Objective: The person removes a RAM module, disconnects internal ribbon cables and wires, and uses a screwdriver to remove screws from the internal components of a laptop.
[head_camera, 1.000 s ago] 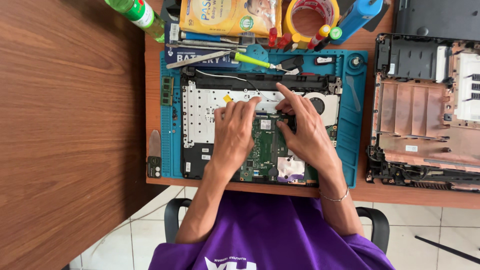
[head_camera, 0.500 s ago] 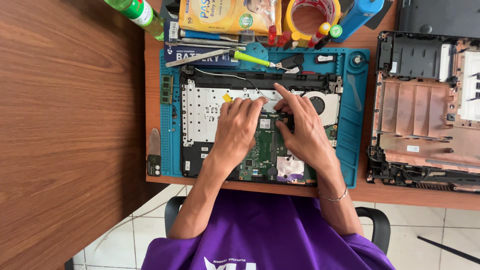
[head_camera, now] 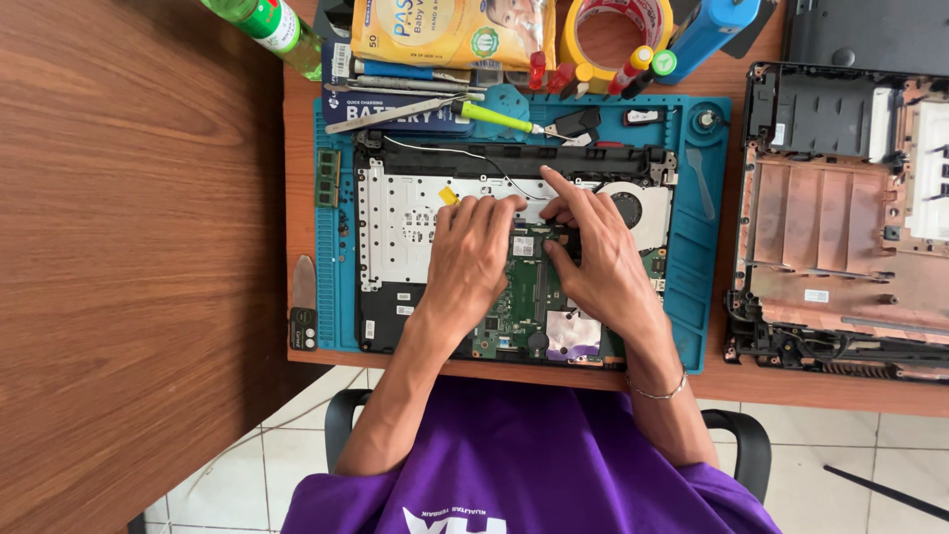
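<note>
An opened laptop chassis [head_camera: 395, 237] lies on a blue repair mat [head_camera: 702, 277], its green motherboard [head_camera: 519, 297] exposed. My left hand [head_camera: 470, 262] rests flat on the board's left part, fingers spread and pointing away from me. My right hand [head_camera: 593, 252] sits beside it on the board, index finger stretched toward the top edge, thumb pressed near the board's middle. The round fan [head_camera: 633, 208] shows just right of my right hand. Whatever lies under my fingertips is hidden. Neither hand visibly holds a tool.
A yellow-green screwdriver [head_camera: 494, 117], tweezers and a memory stick [head_camera: 328, 178] lie on the mat. Behind it are a wipes pack [head_camera: 455, 30], a tape roll [head_camera: 613, 25], markers and a green bottle [head_camera: 262, 22]. Another stripped laptop base [head_camera: 840, 218] lies at right. A pry tool [head_camera: 302, 302] sits at left.
Both hands stay on the motherboard; my right index finger has shifted slightly along the top edge. Nothing else has moved.
</note>
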